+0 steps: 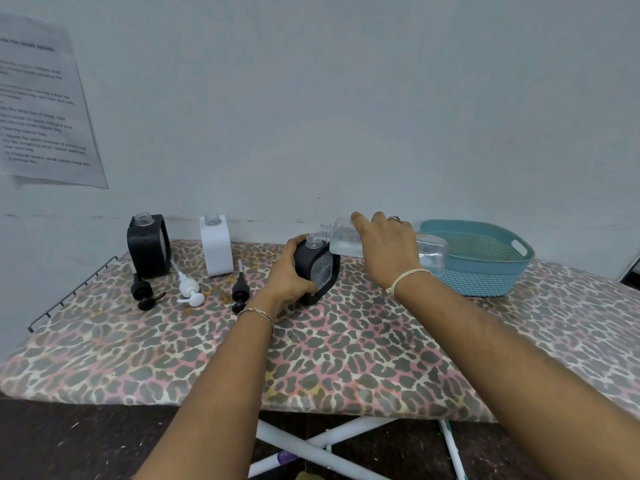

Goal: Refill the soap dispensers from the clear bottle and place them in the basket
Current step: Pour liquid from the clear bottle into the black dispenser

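My left hand point(289, 271) grips a black soap dispenser point(320, 268) standing mid-board, its clear neck open. My right hand point(384, 247) holds the clear bottle point(346, 240) tipped on its side, its threaded mouth just above and beside the dispenser's neck; liquid lies in the bottle's lower side. A second black dispenser point(149, 245) and a white dispenser point(216, 245) stand uncapped at the back left. The teal basket point(491, 268) sits to the right, behind my right hand.
Three pump heads lie in front of the back dispensers: black point(143, 294), white point(188, 291), black point(240, 292). The leopard-print ironing board point(346, 358) has a wire rack point(69, 292) at its left end. A printed sheet point(41, 105) hangs on the wall.
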A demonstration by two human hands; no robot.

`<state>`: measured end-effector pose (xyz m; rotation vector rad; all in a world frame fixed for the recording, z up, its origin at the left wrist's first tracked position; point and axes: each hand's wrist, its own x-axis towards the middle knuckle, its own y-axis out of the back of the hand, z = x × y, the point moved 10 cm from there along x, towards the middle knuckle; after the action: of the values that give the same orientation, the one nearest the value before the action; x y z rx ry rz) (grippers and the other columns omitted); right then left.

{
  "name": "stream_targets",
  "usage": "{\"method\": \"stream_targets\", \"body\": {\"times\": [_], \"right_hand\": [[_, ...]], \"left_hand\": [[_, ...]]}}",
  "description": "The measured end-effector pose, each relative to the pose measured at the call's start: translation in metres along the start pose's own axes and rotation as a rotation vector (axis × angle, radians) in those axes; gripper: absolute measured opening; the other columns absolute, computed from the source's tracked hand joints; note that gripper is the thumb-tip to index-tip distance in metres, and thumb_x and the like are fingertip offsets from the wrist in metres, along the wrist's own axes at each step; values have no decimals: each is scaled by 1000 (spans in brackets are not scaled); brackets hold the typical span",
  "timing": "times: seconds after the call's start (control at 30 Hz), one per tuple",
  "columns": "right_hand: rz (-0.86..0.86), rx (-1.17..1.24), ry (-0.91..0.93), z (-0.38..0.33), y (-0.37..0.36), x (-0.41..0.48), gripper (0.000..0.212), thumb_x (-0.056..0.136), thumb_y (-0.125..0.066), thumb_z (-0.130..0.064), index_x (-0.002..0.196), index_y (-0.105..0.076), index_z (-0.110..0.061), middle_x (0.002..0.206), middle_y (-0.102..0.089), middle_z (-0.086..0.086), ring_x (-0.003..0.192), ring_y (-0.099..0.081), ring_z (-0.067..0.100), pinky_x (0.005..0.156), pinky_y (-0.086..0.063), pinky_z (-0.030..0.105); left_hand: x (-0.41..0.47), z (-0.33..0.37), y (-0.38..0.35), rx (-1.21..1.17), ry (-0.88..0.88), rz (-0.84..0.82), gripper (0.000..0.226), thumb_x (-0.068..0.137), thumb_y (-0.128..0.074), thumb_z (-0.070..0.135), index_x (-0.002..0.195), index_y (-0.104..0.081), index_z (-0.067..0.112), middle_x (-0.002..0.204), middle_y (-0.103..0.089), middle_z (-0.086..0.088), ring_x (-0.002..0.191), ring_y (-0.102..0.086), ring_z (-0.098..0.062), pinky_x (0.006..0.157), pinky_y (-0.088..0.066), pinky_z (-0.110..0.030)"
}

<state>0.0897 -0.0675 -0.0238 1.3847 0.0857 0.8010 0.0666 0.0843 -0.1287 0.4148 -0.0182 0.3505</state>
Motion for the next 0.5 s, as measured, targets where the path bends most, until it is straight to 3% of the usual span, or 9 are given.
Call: {"method": "stream_targets", "body": {"times": [0.5], "right_hand": [[1,39,-13,2,-3,1,63,78,-62,-5,133,-37,-19,107,-55,8,94,-58,27,70,-35,32]], "left_hand": [[0,1,0,12,-1,4,100,62,-76,-13,141,-31,28,119,-45,2,104,-53,-21,80,-52,-30]]}}
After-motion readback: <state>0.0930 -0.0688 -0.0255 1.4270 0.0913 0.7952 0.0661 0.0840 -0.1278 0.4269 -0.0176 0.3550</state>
